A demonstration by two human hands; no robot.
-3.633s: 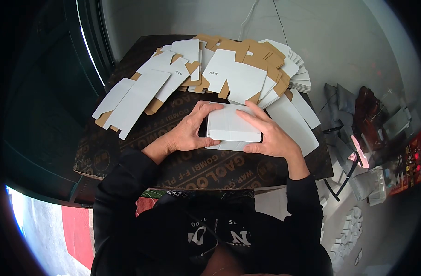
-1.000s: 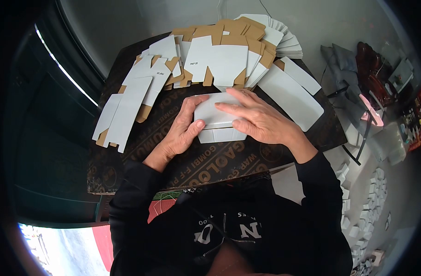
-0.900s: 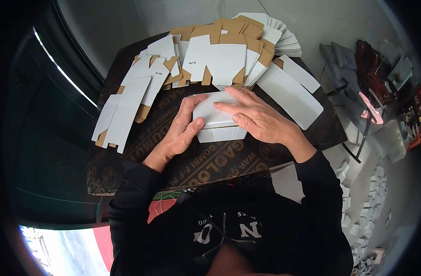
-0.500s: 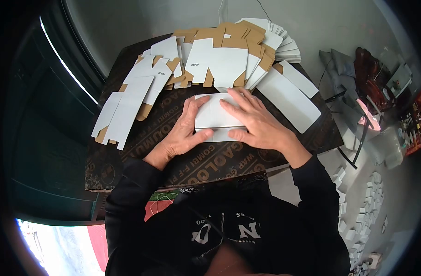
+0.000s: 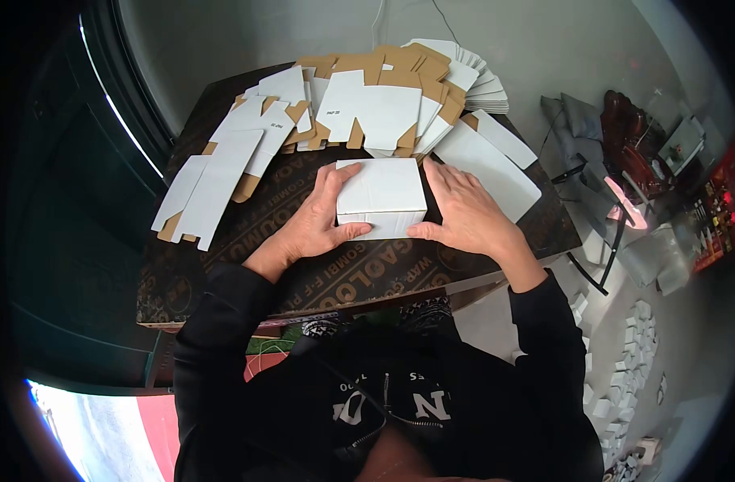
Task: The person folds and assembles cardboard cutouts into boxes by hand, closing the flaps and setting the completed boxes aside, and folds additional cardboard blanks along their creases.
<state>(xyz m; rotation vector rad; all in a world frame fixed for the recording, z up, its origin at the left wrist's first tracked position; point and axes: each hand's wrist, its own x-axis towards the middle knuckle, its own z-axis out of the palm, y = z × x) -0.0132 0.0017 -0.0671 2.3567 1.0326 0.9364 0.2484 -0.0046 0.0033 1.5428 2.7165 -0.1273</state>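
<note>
The person's black top [image 5: 303, 422] was nearest, and beyond it came the close edge of the dark printed table [image 5: 415, 285]. A white box [image 5: 381, 193] sat on that table, well in from the edge, between the left hand [image 5: 319, 221] and the right hand [image 5: 472, 213].

The left fingers were closed on the box's left end: the thumb pressed low on the near wall, and the fingertips bent over the far left corner of the top. On the right, thumb and index finger stood spread. The thumb tip met the lower right corner of the near wall, while the index fingertip lay at the far right corner; whether those fingers gripped, I could not tell.

The box rested level, its top face up and shut. Its long axis ran side to side, across the person's front, with one long wall facing the body.

Just past the box, flat cartons [image 5: 375, 112] overlapped in a heap of white and brown. Behind them to the right was a fanned stack of white cartons [image 5: 486, 92], and farthest off stood the grey wall [image 5: 303, 32].
</note>
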